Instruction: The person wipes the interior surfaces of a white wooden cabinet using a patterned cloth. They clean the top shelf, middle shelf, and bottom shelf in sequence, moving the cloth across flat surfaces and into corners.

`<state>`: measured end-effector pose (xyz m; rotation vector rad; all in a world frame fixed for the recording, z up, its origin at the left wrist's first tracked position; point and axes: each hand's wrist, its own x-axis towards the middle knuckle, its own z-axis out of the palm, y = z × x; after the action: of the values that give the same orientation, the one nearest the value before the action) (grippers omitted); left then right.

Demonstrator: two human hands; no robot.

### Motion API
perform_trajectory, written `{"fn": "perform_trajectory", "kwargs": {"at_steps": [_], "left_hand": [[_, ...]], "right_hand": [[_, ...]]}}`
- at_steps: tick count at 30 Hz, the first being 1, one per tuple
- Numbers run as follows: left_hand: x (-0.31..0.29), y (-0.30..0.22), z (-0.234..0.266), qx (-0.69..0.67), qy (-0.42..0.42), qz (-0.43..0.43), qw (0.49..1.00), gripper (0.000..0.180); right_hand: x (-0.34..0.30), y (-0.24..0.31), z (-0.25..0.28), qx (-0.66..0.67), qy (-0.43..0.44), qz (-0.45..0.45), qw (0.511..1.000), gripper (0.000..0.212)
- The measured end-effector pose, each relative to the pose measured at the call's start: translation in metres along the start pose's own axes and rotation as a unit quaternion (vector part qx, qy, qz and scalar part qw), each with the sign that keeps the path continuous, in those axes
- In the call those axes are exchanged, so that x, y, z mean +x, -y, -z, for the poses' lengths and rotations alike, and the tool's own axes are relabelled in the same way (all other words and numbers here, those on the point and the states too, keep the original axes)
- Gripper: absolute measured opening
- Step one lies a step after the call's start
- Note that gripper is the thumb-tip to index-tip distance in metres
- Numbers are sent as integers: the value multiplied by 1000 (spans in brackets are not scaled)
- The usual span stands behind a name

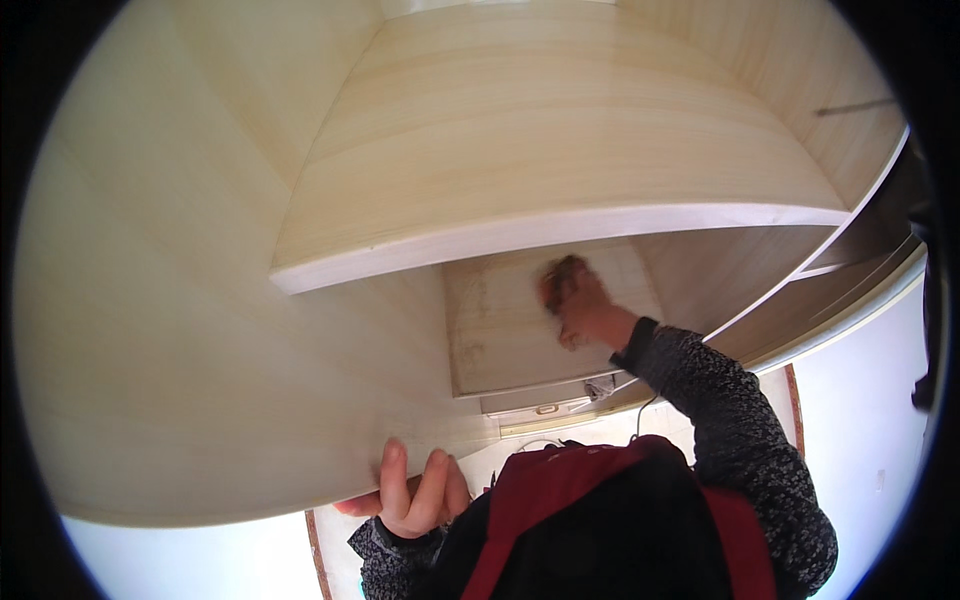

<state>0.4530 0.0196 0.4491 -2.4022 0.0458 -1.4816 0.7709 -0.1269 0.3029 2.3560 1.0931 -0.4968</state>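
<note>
My right hand (592, 314) reaches under the upper shelf (560, 150) into a pale wooden cabinet. Its fingers close round a small, dark, crumpled, cloth-like thing (566, 272) with some red beside it; motion blur hides its exact kind. That hand is over the lower board (500, 330), which has dark smudges along its left side; whether it touches the board I cannot tell. At the lower left, my left hand (418, 500) grips the front edge of the cabinet's side panel (200, 350), with fingers bent over the pale surface.
The upper shelf's front edge (560, 232) runs just above my right forearm. Below the lower board lie a small grey crumpled piece (599, 387) and a pale strip with a recessed pull (545, 410). A dark rod-like piece (855, 107) shows at upper right.
</note>
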Motion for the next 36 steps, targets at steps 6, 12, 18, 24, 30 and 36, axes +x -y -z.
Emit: {"fn": "perform_trajectory", "kwargs": {"at_steps": [6, 12, 18, 24, 30, 36], "left_hand": [[-4, 1, -9, -88, -84, 35, 992, 41], [0, -1, 0, 94, -45, 8, 994, 48], [-3, -3, -3, 8, -64, 32, 997, 38], [-5, 4, 3, 82, -45, -35, 995, 25], [-21, 20, 11, 183, -65, -122, 973, 26], [-43, 1, -11, 174, -136, -33, 975, 12]], "right_hand": [[65, -102, -48, 218, -209, -199, 932, 72], [60, -128, -62, 268, -204, -189, 922, 68], [29, -134, -58, 294, -219, -159, 917, 63], [24, -138, -57, 307, -233, -120, 915, 59], [52, -125, -33, 306, -238, -44, 921, 55], [103, -98, 2, 299, -232, 48, 924, 50]]}}
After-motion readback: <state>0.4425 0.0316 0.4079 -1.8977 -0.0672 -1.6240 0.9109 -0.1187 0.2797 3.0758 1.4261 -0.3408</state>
